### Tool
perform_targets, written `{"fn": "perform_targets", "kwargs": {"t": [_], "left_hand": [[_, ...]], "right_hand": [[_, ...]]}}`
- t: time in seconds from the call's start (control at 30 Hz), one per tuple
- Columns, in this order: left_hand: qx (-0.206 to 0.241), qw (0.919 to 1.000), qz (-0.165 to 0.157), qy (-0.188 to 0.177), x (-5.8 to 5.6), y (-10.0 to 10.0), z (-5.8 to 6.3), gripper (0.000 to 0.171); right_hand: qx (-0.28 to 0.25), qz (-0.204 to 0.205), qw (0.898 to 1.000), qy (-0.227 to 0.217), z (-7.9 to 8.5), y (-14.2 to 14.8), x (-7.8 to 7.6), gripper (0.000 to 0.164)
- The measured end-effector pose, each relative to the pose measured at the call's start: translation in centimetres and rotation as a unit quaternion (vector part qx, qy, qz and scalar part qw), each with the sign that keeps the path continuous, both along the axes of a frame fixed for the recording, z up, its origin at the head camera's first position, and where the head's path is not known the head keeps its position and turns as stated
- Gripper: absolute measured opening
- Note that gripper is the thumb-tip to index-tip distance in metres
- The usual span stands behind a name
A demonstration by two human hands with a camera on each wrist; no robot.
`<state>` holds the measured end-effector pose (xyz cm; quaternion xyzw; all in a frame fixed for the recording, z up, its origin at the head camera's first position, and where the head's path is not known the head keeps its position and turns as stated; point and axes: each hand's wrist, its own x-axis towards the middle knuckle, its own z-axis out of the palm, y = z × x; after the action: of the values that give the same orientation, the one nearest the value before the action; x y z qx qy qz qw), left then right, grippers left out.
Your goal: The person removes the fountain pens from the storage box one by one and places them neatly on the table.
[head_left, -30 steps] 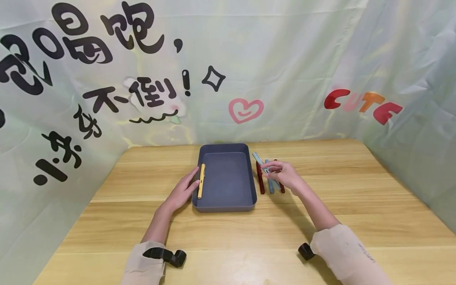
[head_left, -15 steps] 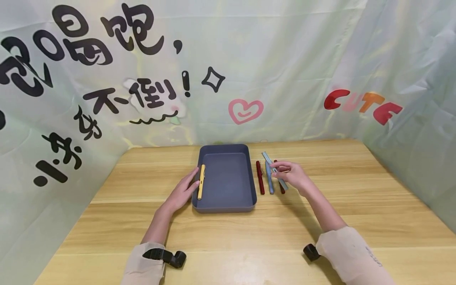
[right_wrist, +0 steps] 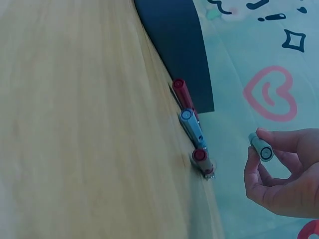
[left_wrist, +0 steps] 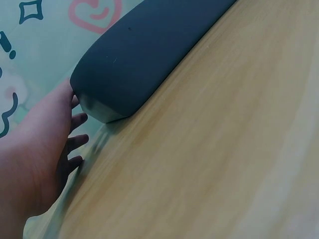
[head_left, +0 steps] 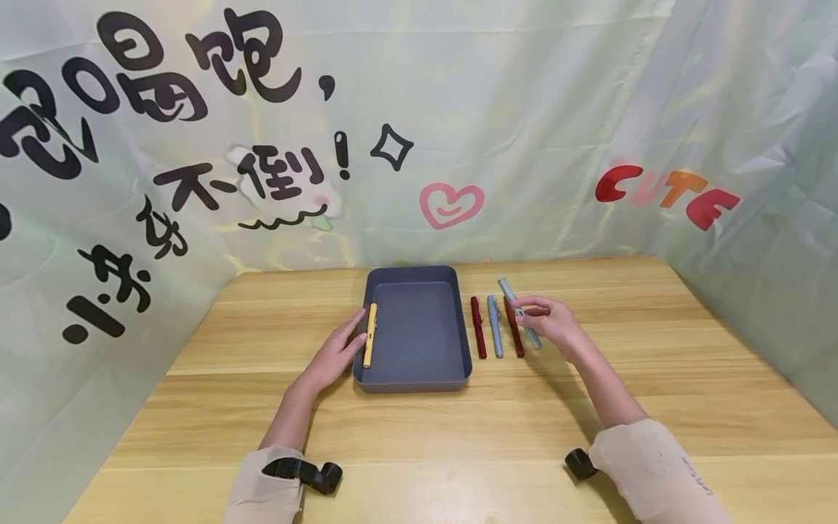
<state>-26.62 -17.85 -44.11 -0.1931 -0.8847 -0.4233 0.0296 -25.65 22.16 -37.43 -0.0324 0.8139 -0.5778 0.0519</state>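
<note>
My right hand [head_left: 553, 325] pinches a pale blue pen [head_left: 507, 289] between thumb and fingertips, slanting above the table at the right end of a row of pens. That row has a red pen [head_left: 479, 329], a blue pen [head_left: 495, 329] and a dark red pen [head_left: 515, 333], lying side by side. In the right wrist view the held pale blue pen [right_wrist: 262, 148] points its end at the camera. My left hand [head_left: 332, 355] rests with extended fingers against the left wall of a dark grey-blue tray [head_left: 415, 385]. Inside the tray, along its left side, lies a yellow pen [head_left: 369, 338].
The wooden table [head_left: 419, 451] runs back to a printed cloth backdrop [head_left: 524, 131], which also closes off both sides. Black cameras are strapped at the sleeves, the left camera [head_left: 327, 477] and the right camera [head_left: 580, 463].
My right hand has carried the pale blue pen rightward, from over the red and blue pens to beyond the dark red one. The left hand and the tray have stayed put.
</note>
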Motion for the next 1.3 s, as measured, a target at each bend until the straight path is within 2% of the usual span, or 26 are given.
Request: {"fn": "perform_targets", "kwargs": {"t": [0.5,0.87,1.3], "left_hand": [[0.001,1.0,0.002,-0.006,0.1,0.0,0.1,0.052],[-0.002,1.0,0.002,-0.007,0.0,0.0,0.1,0.052],[-0.001,1.0,-0.001,-0.005,0.0,0.0,0.0,0.052]], "right_hand": [[-0.033,-0.019,0.999,-0.025,-1.0,1.6,-0.3,0.042],[-0.043,-0.04,0.998,-0.018,-1.8,2.4,-0.7,0.039],[-0.032,-0.057,0.997,-0.039,-2.5,3.0,-1.1,0.04]]}}
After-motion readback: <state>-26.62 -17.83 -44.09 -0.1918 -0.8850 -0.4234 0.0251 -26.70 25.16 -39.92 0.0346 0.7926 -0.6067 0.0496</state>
